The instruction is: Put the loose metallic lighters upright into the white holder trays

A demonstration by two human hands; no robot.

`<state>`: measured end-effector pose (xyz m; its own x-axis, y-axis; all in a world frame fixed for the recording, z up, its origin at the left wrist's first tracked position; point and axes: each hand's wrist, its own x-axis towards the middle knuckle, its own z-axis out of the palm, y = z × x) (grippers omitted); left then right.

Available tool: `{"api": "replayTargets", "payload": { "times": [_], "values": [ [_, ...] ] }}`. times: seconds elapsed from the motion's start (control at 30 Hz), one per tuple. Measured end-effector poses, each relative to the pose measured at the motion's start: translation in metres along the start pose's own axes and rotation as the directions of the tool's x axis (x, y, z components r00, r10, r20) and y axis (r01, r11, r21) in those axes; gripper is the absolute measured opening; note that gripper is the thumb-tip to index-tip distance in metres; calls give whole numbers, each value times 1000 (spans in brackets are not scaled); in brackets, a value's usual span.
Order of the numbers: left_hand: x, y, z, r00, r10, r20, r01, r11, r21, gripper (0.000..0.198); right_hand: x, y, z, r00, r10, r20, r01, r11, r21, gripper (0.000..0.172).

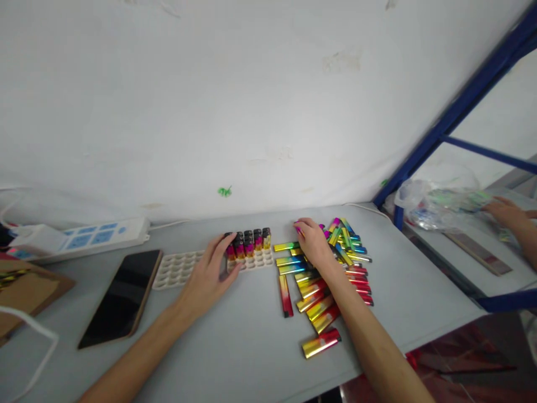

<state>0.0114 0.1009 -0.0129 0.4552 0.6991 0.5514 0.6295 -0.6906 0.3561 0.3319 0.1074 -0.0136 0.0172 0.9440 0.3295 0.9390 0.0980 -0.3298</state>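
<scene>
Left hand (212, 274), thumb and fingers spread, reaches around black-topped lighters (249, 244) standing in a pale tray (262, 261). Right hand (310, 238) pinches a mostly hidden magenta piece (298, 229); its forearm blocks some metallic cases (321, 307). Leftward lie another tray (176, 267), a phone (121, 299) and a power strip (132, 229); rightward, a blue frame (455, 95) and a co-worker's hand (505, 212).

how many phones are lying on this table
1 phone, dark face up, between the pale tray and the cardboard, nearer than the power strip. I see no other, though something could be hidden under the cardboard.
</scene>
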Motion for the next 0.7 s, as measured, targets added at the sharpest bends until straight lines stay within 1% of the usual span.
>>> {"api": "replayTargets", "payload": {
  "times": [0.07, 0.13, 0.2, 0.23, 0.27, 0.3, 0.33, 0.37, 0.4, 0.43, 0.47, 0.53, 0.6, 0.63, 0.7],
  "values": [
    [1, 3, -1, 1000, -4, 4, 4, 1000, -7, 66, -1, 0, 0, 999, 13, -31, -11, 999, 49, 40],
    [4, 6, -5, 999, 10, -40, -11, 1000, -4, 62, -3, -1, 0, 995, 40, -91, -28, 991, 132, 41],
    [7, 10, -12, 986, 35, -163, -32, 999, 22, 56, -4, -7, -3, 978, 104, -179, -51, 958, 281, 38],
    [8, 12, -16, 969, 49, -241, -41, 998, 40, 53, -4, -11, -4, 965, 158, -210, -65, 918, 392, 35],
    [9, 14, -20, 948, 61, -314, -47, 998, 52, 49, -5, -18, -7, 952, 220, -215, -78, 848, 524, 34],
    [9, 16, -23, 926, 69, -371, -53, 997, 54, 45, -6, -26, -10, 944, 274, -182, -90, 747, 659, 35],
    [8, 19, -26, 909, 65, -412, -53, 998, 40, 40, -7, -35, -13, 946, 304, -112, -106, 617, 780, 38],
    [6, 21, -27, 899, 46, -435, -49, 999, 3, 34, -9, -46, -16, 954, 299, -28, -123, 474, 872, 42],
    [4, 24, -27, 898, 7, -441, -38, 997, -60, 28, -12, -57, -20, 965, 257, 57, -147, 349, 926, 43],
    [1, 27, -26, 902, -45, -429, -18, 990, -142, 23, -16, -68, -23, 972, 199, 121, -171, 255, 952, 40],
    [-2, 30, -24, 913, -101, -396, 2, 970, -242, 22, -20, -80, -25, 977, 137, 166, -191, 190, 963, 36],
    [-6, 37, -19, 940, -185, -287, 46, 902, -429, 25, -30, -101, -26, 973, 39, 228, -231, 79, 970, 33],
    [-7, 46, -15, 955, -222, -199, 81, 835, -544, 29, -39, -117, -22, 965, -24, 262, -262, 0, 965, 33],
    [-7, 50, -14, 955, -241, -175, 100, 813, -574, 29, -42, -124, -18, 959, -48, 279, -280, -28, 960, 33],
    [-4, 59, -14, 949, -292, -123, 157, 770, -619, 28, -48, -134, -10, 944, -89, 318, -324, -58, 944, 34]
  ]
}}
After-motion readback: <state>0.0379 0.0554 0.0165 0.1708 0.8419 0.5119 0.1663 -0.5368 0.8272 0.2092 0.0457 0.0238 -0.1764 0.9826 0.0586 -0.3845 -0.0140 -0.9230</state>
